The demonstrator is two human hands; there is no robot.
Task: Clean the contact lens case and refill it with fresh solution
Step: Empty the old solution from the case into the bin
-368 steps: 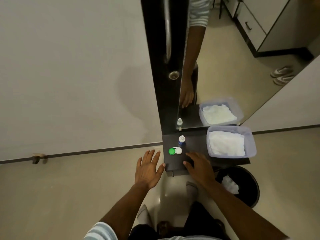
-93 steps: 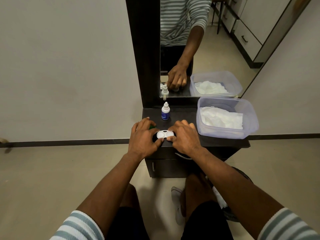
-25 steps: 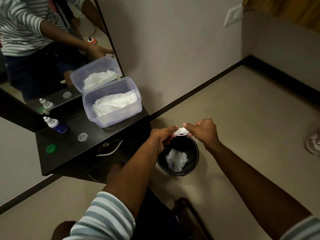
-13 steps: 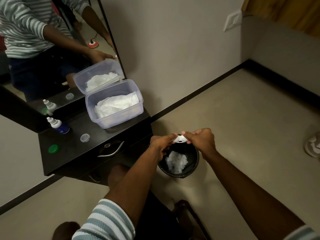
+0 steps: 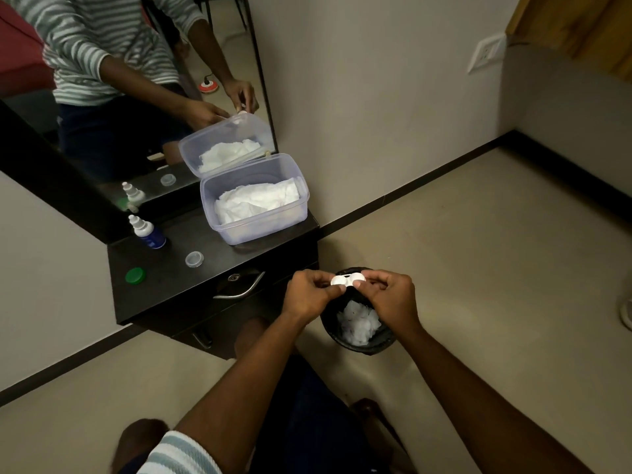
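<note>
The contact lens case (image 5: 348, 279) is pinched at each end by the left hand (image 5: 309, 296) and right hand (image 5: 390, 297), directly above the black bin (image 5: 374, 345) — probably the emptying step. Next: wiping — tissues wait in the tub (image 5: 260, 224), far left.

Both forearms bare from above the elbow down. Left sleeve (image 5: 178, 455) short, striped in pale grey-green and white bands running across the arm; only its hem edge shows at the frame bottom. Right sleeve out of frame. Dark navy trousers (image 5: 307, 415) over the lap between the arms. Left hand (image 5: 309, 297) and right hand (image 5: 393, 295) carry no rings, watch or bands on the sides that show. Nails short.
</note>
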